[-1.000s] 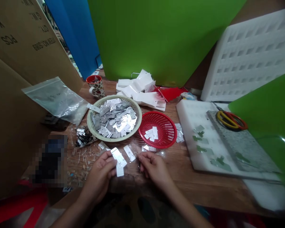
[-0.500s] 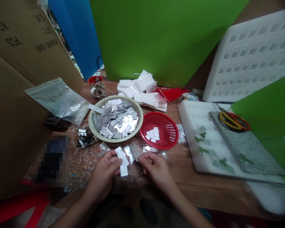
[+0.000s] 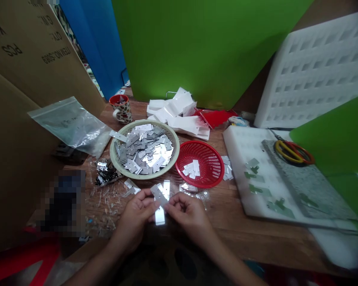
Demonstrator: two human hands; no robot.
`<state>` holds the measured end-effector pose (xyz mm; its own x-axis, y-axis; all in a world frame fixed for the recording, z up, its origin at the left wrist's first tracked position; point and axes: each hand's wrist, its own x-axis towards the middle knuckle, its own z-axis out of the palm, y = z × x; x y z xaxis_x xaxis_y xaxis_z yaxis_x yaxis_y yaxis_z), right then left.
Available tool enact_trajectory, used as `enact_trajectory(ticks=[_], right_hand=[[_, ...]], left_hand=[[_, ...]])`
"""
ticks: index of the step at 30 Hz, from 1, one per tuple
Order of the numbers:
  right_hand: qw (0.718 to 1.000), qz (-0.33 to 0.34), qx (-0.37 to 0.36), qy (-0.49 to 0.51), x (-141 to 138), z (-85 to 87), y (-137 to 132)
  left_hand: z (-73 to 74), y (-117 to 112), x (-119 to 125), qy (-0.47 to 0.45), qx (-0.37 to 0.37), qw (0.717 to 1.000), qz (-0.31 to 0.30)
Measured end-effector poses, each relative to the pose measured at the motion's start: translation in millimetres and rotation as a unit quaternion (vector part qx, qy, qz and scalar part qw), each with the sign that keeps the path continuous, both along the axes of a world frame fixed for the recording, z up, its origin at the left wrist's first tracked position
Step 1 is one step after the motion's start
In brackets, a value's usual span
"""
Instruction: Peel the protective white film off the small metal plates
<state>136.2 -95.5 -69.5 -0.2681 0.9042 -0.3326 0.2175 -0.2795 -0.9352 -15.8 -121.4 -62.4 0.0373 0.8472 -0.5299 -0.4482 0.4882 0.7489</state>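
Note:
Several small flat metal plates are fanned out crosswise between my hands, above the front of the table. My left hand is closed, its thumb pressing the plates against the fingers. My right hand pinches the lower right end of a grey plate with small holes, which lies across the others. Just beyond, a pale green basket is heaped with similar plates. A red basket to its right contains a few white-looking plates.
Loose plates and a bag of dark metal parts lie left of my hands. A patterned mug and white sheets stand behind the baskets. At right, scissors rest on a grey slab over white foam.
My right hand has shifted left, bringing its grey plate over the plates in my left hand. The fanned plates have changed angle, and the view has moved slightly.

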Motion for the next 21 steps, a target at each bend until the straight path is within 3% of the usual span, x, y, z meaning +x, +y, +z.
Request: enact_trajectory(ticks=[3,6,8,11,17,21], right_hand=[[0.985,0.008,0.158,-0.061,10,1.0,-2],[0.902,0.075,0.398,-0.147,28,-4.8,-5],[0.846,0.120,0.491,-0.169,38,-11.4,-7],[0.825,0.128,0.524,-0.166,46,-18.7,-8],[0.849,0.088,0.497,-0.156,40,-20.8,-6],[0.844,0.082,0.506,-0.158,39,-19.4,-5]], left_hand=[[4.4,0,-3,-0.030,-0.011,0.999,-0.009],[8.5,0,-7,-0.042,-0.021,0.999,-0.007],[9.8,0,-8,-0.036,-0.021,0.999,-0.009],[10.3,-1,-7,-0.026,-0.023,0.999,-0.015],[10.8,-2,-4,-0.011,-0.019,1.000,-0.016],[11.5,0,-4,-0.012,-0.020,0.999,-0.021]])
